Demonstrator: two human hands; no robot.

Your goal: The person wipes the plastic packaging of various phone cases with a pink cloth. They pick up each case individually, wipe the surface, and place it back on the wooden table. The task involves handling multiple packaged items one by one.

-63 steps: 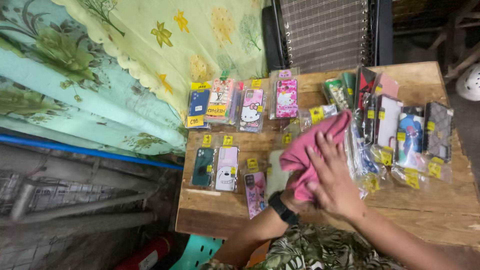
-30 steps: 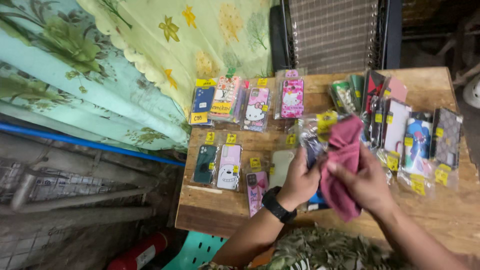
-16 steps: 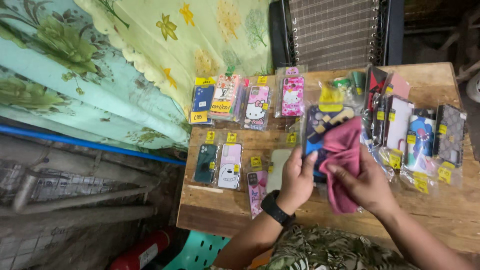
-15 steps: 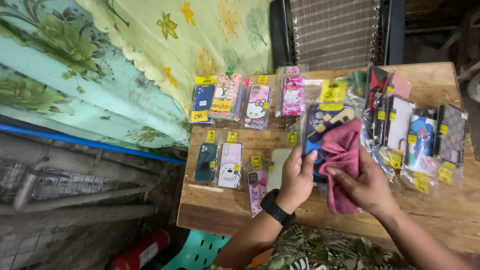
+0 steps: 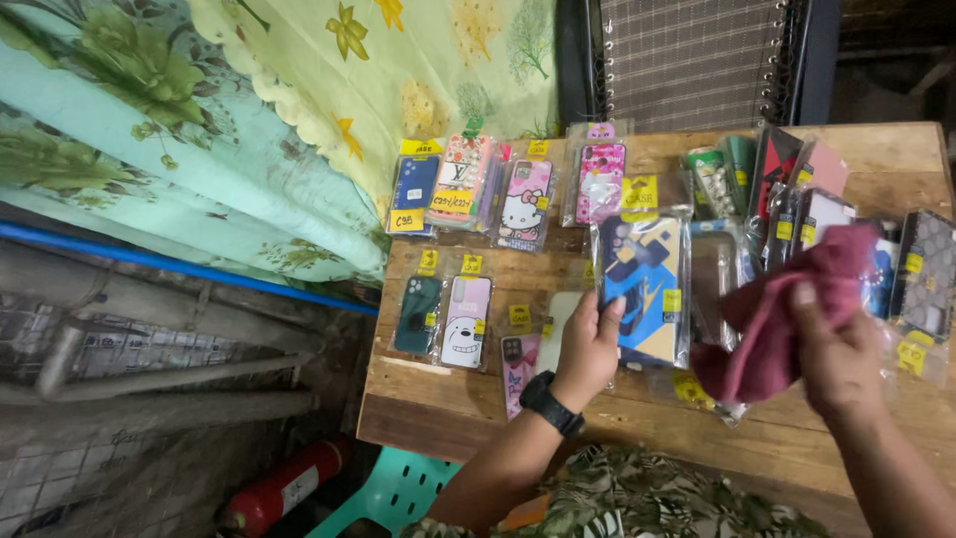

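Pink cloth [image 5: 777,319] bunched in the right hand [image 5: 841,354]; left hand [image 5: 590,344] grips the bagged phone case [image 5: 642,289]—hold it flat, wipe evenly.

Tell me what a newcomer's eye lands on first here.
The left hand holds up a blue wrapped phone case at the middle of the wooden table. Right of it, the right hand bunches a pink cloth. More packaged cases lie in rows across the table.

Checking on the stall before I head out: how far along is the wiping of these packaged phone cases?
Done can't be judged. In hand: left hand holds a blue-patterned packaged case; right hand holds the pink cloth beside it. Left: many packaged cases lie on the wooden table.
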